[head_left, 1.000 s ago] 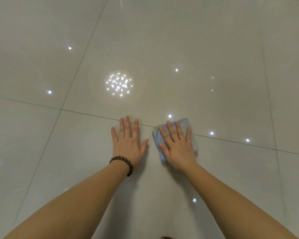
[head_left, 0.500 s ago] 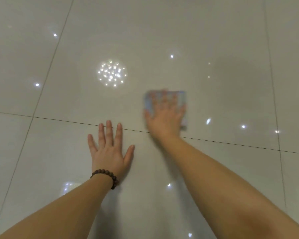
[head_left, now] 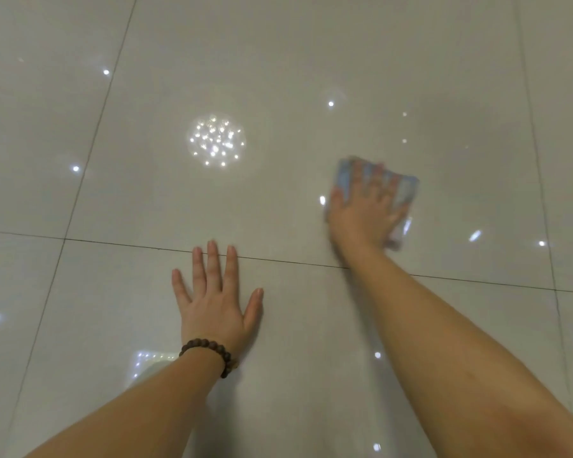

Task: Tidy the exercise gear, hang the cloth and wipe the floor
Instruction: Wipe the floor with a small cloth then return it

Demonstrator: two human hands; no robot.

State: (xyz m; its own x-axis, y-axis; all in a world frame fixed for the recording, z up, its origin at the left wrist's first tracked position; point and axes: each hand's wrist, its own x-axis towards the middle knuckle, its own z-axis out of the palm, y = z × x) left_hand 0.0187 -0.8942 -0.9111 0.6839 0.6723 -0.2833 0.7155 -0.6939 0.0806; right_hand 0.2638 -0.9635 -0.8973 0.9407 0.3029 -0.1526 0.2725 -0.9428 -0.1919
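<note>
Pressing cloth [head_left: 407,190] flat, right hand [head_left: 364,213]

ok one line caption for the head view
Right hand presses a blue cloth on the tiled floor; left hand lies flat.

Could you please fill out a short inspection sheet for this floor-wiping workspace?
Surface: glossy pale tiled floor, dark grout lines, ceiling-light reflections.
Job's things: blue cloth flat on a tile, blurred by motion; no exercise gear seen.
Clutter: nothing seen.
Grippers: right hand spread on the cloth; left hand bare, flat on the floor, beaded bracelet at its wrist.
Cables: nothing seen.
Surroundings: only floor visible.
</note>
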